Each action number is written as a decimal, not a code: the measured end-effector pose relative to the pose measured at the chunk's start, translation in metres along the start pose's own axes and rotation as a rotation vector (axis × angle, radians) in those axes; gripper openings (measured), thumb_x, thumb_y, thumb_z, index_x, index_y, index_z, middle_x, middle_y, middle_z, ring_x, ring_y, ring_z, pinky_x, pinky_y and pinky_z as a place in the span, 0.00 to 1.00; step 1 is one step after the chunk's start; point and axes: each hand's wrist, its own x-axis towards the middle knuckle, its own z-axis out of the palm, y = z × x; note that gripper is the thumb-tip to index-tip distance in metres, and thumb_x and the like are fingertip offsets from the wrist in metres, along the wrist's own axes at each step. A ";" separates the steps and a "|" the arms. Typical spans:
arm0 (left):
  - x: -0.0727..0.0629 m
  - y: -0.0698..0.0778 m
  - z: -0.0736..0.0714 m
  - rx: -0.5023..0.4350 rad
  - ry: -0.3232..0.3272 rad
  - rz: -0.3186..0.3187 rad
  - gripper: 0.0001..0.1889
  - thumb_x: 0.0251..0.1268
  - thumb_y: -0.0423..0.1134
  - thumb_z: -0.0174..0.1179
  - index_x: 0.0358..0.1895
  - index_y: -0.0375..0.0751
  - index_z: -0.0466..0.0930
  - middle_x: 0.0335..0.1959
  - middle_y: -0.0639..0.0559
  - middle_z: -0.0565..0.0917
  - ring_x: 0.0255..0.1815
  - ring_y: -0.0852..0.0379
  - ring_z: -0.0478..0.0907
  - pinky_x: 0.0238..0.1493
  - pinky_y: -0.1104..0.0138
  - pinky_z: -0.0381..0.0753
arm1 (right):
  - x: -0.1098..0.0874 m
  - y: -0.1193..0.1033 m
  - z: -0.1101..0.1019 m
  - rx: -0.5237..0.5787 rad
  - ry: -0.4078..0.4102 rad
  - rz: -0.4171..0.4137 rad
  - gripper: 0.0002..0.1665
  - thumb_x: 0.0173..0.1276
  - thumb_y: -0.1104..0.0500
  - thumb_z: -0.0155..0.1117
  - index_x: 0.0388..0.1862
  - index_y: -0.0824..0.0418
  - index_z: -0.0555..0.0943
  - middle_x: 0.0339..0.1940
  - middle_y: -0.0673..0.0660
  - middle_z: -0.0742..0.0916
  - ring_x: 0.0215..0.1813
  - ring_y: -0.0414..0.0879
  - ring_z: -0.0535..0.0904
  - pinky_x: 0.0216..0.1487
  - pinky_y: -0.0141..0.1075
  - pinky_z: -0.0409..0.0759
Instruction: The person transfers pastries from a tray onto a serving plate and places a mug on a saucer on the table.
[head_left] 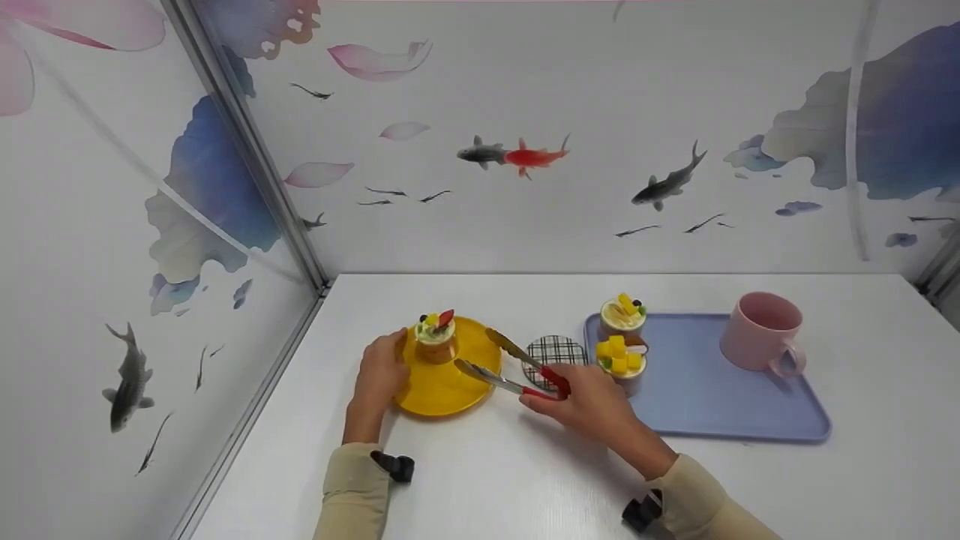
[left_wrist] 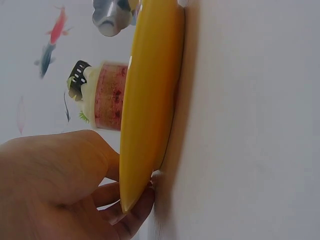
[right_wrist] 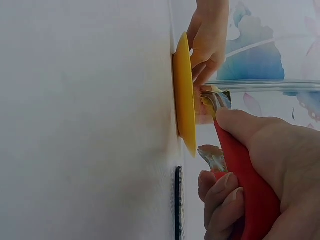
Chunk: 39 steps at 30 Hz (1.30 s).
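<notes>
My left hand (head_left: pixel 381 373) grips the left rim of a round yellow plate (head_left: pixel 442 397). In the left wrist view its thumb lies along the upper side of the plate (left_wrist: pixel 150 95) and other fingers curl beneath the rim. A small dessert cup (head_left: pixel 436 345) topped with cream and a red strawberry piece stands upright on the plate, toward its back left. My right hand (head_left: pixel 592 401) holds metal food tongs by their red handles (head_left: pixel 556 380). The tongs' arms are spread apart, tips pointing left over the plate's right part, with nothing between them and away from the dessert cup.
A round plaid coaster (head_left: pixel 553 349) lies between the plate and a blue-grey tray (head_left: pixel 712 405). Two dessert cups with yellow fruit, one at the back (head_left: pixel 622 319) and one nearer (head_left: pixel 621 360), stand at the tray's left end. A pink mug (head_left: pixel 757 337) stands toward its back right.
</notes>
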 end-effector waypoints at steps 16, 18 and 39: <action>0.002 -0.005 -0.002 -0.046 -0.011 0.003 0.34 0.73 0.19 0.59 0.81 0.37 0.70 0.80 0.37 0.74 0.84 0.38 0.67 0.87 0.46 0.64 | -0.006 -0.001 -0.003 0.024 0.001 0.017 0.37 0.57 0.26 0.80 0.49 0.54 0.89 0.23 0.46 0.81 0.28 0.43 0.74 0.24 0.29 0.69; 0.002 -0.006 -0.003 -0.046 -0.005 0.013 0.34 0.72 0.19 0.58 0.80 0.36 0.71 0.80 0.36 0.74 0.84 0.37 0.67 0.87 0.46 0.64 | -0.006 -0.001 -0.003 0.027 0.009 0.011 0.37 0.57 0.26 0.80 0.47 0.54 0.89 0.22 0.46 0.80 0.28 0.43 0.74 0.24 0.29 0.69; 0.003 -0.010 -0.006 -0.092 -0.003 0.041 0.31 0.75 0.19 0.57 0.79 0.37 0.73 0.78 0.37 0.77 0.81 0.39 0.72 0.84 0.47 0.70 | -0.022 0.005 -0.016 0.088 0.088 -0.061 0.36 0.61 0.25 0.76 0.47 0.54 0.87 0.23 0.43 0.80 0.24 0.39 0.73 0.21 0.28 0.69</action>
